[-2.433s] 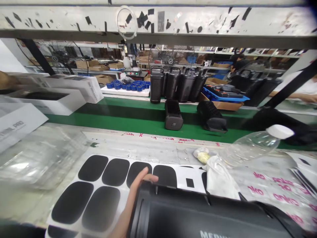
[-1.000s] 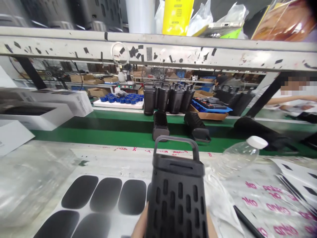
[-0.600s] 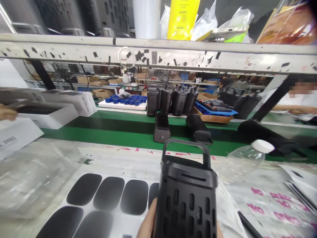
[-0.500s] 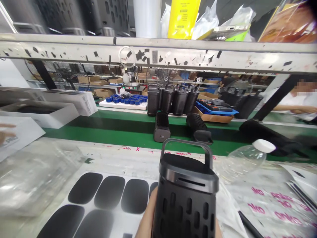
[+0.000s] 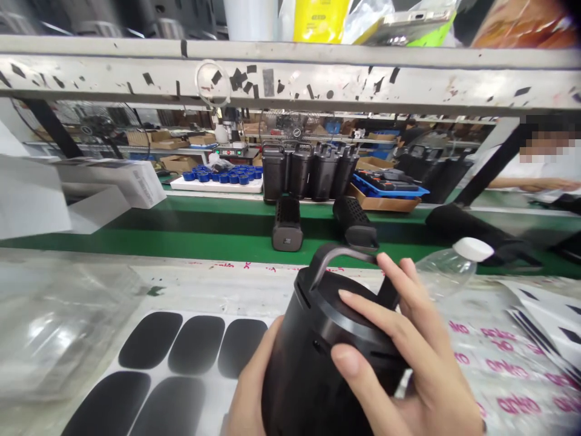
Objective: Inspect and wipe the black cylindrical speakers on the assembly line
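**Black speaker held in both hands above the workbench**

The black speaker is a tall cylindrical housing with its long axis running from the lower frame edge up and away from the person. It is tilted, with the top end pointing toward the green conveyor belt and leaning slightly right. Its arched carry handle sits on that far top end. The lower part of the housing runs out of the frame.

The right hand is clamped over the top rim of the speaker: the thumb presses on the near side wall, and the fingers spread across the cap and touch the base of the handle. The left hand cups the left side wall low down, fingers wrapped round the body. Both hands bear the speaker.

Beneath and to the left of the speaker lies a white sheet of black pads, the pads rounded and set in rows. Just right of the handle lies a clear plastic bottle on its side, white cap to the right. Clear plastic film covers the bench at far left.

On the belt beyond, two more speakers lie flat; upright ones stand in a row behind them, beside a tray of blue caps. White cartons stand at left. Another person's arm rests at far right.
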{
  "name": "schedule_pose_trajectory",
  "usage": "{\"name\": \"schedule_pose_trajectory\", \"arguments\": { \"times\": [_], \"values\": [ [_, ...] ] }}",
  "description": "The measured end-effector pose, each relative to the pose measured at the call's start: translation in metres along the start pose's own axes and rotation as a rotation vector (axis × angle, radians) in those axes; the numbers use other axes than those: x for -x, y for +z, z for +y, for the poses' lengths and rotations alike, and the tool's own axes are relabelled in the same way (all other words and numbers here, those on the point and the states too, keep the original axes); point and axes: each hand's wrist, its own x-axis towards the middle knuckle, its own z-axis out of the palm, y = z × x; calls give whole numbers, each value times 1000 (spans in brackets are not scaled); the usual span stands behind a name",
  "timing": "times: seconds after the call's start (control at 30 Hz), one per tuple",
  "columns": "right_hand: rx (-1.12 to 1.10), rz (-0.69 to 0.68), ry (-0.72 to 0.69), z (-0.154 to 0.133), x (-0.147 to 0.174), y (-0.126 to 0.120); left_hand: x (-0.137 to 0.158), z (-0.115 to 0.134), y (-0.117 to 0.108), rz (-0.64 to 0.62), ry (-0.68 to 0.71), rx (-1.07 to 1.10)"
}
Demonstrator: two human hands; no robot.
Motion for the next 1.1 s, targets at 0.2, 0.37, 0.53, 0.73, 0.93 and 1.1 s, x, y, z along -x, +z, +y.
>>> {"name": "schedule_pose_trajectory", "arguments": {
  "times": [0.2, 0.37, 0.53, 0.73, 0.93, 1.1],
  "values": [
    [-133, -269, -103, 21, -3, -14, -4, -7, 2, 32, -63, 32],
    [-192, -238, -106, 24, -9, -20, 0, -12, 7, 77, -120, 43],
    [-214, -237, -52, 23, -8, -15, -5, -7, 7, 15, -116, 105],
    [-239, -212, -41, 23, -12, -13, -15, -3, 11, -171, -26, 296],
    [-228, -242, -25, 26, -12, -15, -15, -3, 11, -162, -60, 255],
    [-218, -244, -32, 27, -9, -14, -18, -5, 8, -220, -36, 250]
  ]
}}
